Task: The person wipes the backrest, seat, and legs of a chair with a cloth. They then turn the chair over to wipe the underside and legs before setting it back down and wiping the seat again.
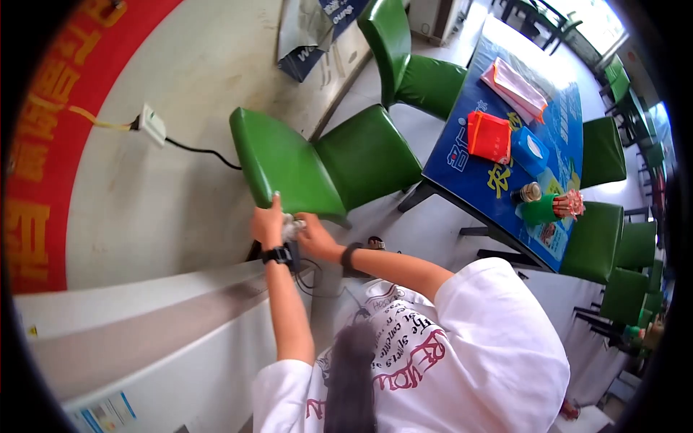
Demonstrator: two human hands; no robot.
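Observation:
A small whitish, crumpled thing, perhaps a rag (292,228), is between my two hands at the lower edge of a green chair's backrest (281,155). My left hand (268,222), with a black watch at the wrist, is closed around its left side, one finger pointing up against the chair edge. From the right, my right hand (315,236), with a dark band at the wrist, pinches the same thing; its fingertips are partly hidden. Thin dark cables (309,281) hang just below my hands. The green chair seat (369,157) lies beyond the backrest.
A black cord runs from a wall socket (152,125) behind the chair. A white appliance-like box (173,346) stands close at lower left. The blue table (447,177) at right bears a red packet (489,137), a blue tissue box (530,150) and a green holder (540,210).

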